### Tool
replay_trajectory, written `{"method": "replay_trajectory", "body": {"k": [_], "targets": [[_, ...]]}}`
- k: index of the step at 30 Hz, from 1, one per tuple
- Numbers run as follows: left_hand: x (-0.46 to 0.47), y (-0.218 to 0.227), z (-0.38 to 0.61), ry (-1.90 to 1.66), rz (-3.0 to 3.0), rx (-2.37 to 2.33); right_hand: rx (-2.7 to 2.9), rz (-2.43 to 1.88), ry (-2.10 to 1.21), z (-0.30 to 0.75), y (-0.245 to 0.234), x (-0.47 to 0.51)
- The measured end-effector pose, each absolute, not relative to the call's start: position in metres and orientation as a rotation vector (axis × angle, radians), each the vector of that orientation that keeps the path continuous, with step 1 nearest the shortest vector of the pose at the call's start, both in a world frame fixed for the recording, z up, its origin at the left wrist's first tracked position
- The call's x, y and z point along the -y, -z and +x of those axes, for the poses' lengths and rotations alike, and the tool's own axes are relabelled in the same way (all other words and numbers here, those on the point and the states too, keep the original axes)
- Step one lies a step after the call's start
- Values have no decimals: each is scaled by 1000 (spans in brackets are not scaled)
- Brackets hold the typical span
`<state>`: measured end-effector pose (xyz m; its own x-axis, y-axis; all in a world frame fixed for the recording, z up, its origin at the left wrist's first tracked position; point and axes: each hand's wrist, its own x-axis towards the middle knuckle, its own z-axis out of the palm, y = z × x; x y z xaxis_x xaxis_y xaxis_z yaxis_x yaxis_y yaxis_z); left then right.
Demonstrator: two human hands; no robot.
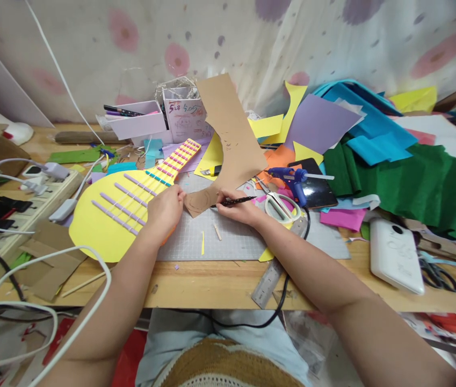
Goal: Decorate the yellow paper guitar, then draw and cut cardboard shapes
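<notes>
In my right hand [238, 208] is a black pen [240, 200], its tip near the lower part of a brown cardboard piece [233, 134]. Drawn curved lines show on that lower part. My left hand [167, 209] has its fingers closed at the cardboard's left edge, pinching or pressing it. Left of the cardboard lies a yellow guitar-shaped paper cutout [91, 234] with purple strips and a neck banded in pink; my left forearm covers part of it. Below the cardboard, the grey cutting mat [236, 244] carries small paper scraps.
A blue glue gun [292, 176], white-handled scissors [280, 209] and a metal ruler [268, 285] lie to the right. Farther right are green paper [413, 183] and a white power bank [395, 255]. A power strip [46, 209] and loose cables [102, 258] run along the left.
</notes>
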<state>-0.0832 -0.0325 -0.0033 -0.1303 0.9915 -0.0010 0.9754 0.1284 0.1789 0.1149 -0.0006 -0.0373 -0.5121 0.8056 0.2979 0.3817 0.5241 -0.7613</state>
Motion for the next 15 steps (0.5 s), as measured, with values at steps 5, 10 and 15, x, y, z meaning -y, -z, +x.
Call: {"method": "replay_trajectory", "body": {"k": [5, 10, 15], "targets": [[33, 2, -83, -201, 1981, -2266, 2059, -991, -826, 115, 36, 2], [33, 2, -83, -200, 1986, -2264, 2102, -958, -832, 114, 38, 1], [32, 3, -83, -211, 1986, -2260, 2076, -978, -851, 115, 37, 1]]}}
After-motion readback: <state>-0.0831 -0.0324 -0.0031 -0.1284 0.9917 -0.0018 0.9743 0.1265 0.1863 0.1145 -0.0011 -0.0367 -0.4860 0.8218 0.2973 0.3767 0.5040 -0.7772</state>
